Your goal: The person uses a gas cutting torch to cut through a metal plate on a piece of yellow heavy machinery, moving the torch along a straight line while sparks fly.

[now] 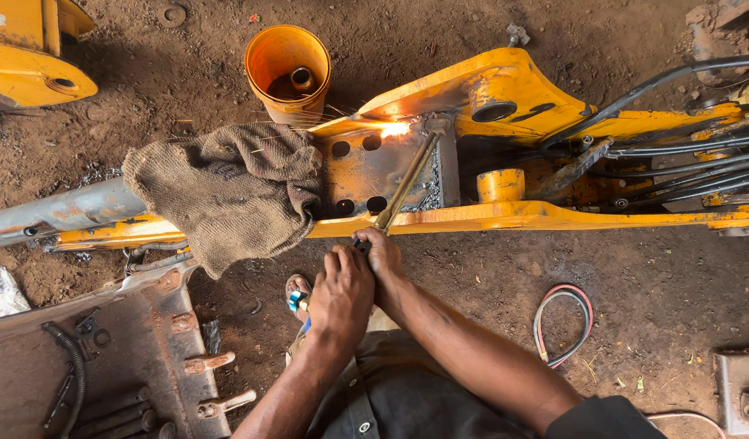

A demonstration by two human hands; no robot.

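Dirt workshop floor, with a gas torch burning into a yellow excavator arm lying across it.

Both hands are clamping the cutting torch at its near end: right hand closed around the handle, left hand wrapped just behind it; the tip is throwing sparks at the plate's far top edge. Cutting looks under way; steady tip travel seems called for next. Burlap sacking is draping the arm, an orange bucket standing beyond, hoses coiling nearby.

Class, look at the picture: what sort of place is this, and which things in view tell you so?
Probably a workshop or yard for repairing heavy machines. A yellow digger arm lies on a dirt floor, a cutting torch throws sparks on its steel, and a toothed bucket lies nearby.
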